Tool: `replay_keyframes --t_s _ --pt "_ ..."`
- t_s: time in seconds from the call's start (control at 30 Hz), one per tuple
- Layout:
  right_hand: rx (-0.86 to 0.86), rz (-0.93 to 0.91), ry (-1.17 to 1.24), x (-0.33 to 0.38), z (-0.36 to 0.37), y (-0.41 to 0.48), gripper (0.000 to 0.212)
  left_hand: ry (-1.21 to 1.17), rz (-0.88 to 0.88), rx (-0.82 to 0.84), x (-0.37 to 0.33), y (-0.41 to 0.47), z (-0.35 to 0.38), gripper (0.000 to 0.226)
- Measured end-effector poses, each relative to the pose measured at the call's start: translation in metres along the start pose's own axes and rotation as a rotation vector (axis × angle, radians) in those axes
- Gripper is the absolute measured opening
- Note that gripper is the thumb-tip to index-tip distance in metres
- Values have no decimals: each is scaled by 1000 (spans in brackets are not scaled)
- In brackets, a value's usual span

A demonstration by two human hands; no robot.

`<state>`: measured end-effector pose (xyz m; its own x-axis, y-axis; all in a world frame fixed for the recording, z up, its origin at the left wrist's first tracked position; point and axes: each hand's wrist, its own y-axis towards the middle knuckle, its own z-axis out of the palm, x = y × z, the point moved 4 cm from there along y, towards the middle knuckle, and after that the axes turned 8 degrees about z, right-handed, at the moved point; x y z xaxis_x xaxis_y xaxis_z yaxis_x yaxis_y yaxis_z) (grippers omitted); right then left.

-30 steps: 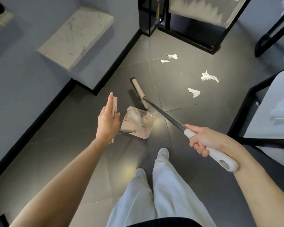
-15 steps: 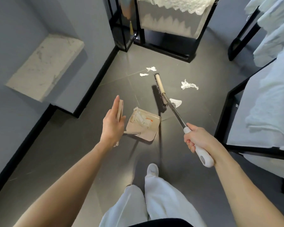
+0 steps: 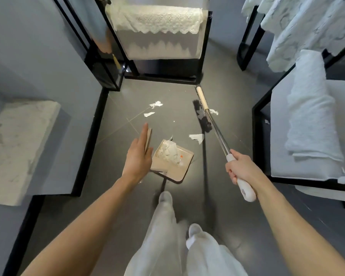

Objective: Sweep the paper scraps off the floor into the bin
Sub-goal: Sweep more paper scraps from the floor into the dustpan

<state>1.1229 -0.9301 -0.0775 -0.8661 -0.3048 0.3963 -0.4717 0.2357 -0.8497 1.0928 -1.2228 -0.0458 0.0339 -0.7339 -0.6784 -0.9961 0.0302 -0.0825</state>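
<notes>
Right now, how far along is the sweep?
Partly done: collected scraps lie in the dustpan, which the left hand holds. The right hand grips the broom, its head out among the loose scraps: at least four on the floor. No bin in view.

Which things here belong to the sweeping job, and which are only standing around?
For the job: broom, dustpan, paper scraps on the floor.
Only standing around: lace cloth, stone block, white towel.
</notes>
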Motion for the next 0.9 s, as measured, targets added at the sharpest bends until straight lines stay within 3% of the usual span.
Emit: replay_keyframes --t_s 0.37,0.7,0.9 --pt "-106 46 -34 78 -25 89 84 -50 140 88 0 99 12 76" --pt "1 122 -228 106 -63 162 85 17 146 148 -33 164 62 75" --pt "177 265 -190 71 -57 118 84 15 136 143 -52 172 75 74"
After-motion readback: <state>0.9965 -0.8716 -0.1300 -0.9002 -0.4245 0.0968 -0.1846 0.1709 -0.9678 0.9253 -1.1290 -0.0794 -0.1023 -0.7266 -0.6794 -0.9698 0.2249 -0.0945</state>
